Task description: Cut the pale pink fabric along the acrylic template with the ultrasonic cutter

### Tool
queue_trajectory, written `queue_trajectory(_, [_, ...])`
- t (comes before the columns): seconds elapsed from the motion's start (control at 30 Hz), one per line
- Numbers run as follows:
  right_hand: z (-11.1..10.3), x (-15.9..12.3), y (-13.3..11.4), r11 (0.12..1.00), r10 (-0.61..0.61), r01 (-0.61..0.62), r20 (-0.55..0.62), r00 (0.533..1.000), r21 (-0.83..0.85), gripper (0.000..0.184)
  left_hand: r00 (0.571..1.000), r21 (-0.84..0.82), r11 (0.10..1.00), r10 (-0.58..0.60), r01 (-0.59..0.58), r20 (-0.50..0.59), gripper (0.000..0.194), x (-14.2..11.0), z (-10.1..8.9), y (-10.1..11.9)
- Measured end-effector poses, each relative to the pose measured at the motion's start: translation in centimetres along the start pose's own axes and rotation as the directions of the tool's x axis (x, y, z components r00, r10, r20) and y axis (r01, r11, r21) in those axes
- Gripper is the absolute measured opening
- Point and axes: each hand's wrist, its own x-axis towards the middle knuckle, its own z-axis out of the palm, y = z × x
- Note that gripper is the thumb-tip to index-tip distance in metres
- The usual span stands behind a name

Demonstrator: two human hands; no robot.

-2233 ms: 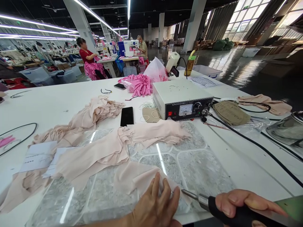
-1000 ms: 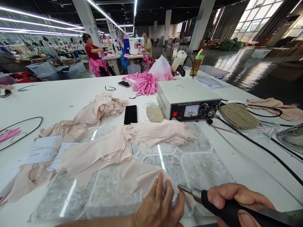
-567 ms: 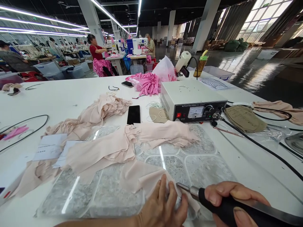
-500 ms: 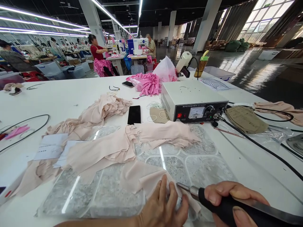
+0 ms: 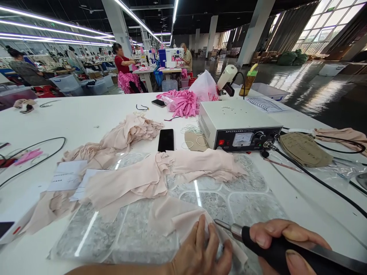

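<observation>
My left hand lies on a beige fabric piece, fingers spread and pressing it against the marbled board. In my right hand is a black-handled ultrasonic spot welder. Its metal tip points left and meets the fabric's edge just beside my left fingertips; whether it presses on the cloth I cannot tell. Beyond my hands, two stacks of cut beige fabric lie on the board, a left stack and a right stack.
Behind the board stands the welder's control box, its cable running along the right. Also on the table are a phone, pink strips, another beige pile and brown card patterns. Co-workers sit at sewing machines farther off.
The view has shifted slightly, so everything sits a little farther right. Both hands, the fabric and the welder tip keep nearly the same places relative to each other.
</observation>
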Motion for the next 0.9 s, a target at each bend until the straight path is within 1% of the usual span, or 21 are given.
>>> queue_trajectory(0.1, [0.8, 0.6, 0.4, 0.999, -0.023, 0.025, 0.039, 0.999, -0.036, 0.008, 1.0, -0.007, 1.0, -0.003, 0.003, 0.008, 0.058, -0.1, 0.1, 0.1])
queue_trajectory(0.17, [1.3, 0.9, 0.7, 0.998, -0.042, 0.044, 0.04, 0.998, -0.05, 0.008, 1.0, -0.009, 1.0, -0.008, 0.008, 0.014, 0.06, -0.1, 0.1, 0.1])
queue_trajectory(0.3, [2.1, 1.3, 1.2, 0.999, -0.029, 0.031, 0.059, 0.998, -0.037, 0.006, 1.0, -0.016, 0.999, -0.028, 0.028, 0.012, 0.059, 0.1, 0.1, 0.2])
queue_trajectory(0.47, [2.2, 1.1, 1.4, 0.999, -0.03, 0.031, 0.045, 0.999, -0.012, 0.006, 0.999, -0.042, 0.999, -0.033, 0.032, -0.003, 0.057, 0.3, -0.1, 0.0])
queue_trajectory(0.57, [2.1, 1.0, 1.6, 1.0, -0.023, 0.022, 0.046, 0.999, 0.01, 0.005, 1.0, -0.036, 0.999, -0.01, 0.01, -0.001, 0.055, 0.4, -0.3, -0.2])
queue_trajectory(0.7, [2.2, 1.2, 1.7, 1.0, -0.025, 0.025, 0.048, 0.999, 0.004, 0.005, 0.999, -0.037, 0.999, 0.03, -0.029, 0.032, 0.059, 0.4, -0.4, -0.4])
queue_trajectory(0.9, [2.3, 1.3, 1.7, 1.0, -0.017, 0.017, 0.02, 1.0, -0.015, 0.005, 0.995, -0.028, 0.999, 0.048, -0.045, 0.092, 0.063, 0.2, -0.4, -0.4])
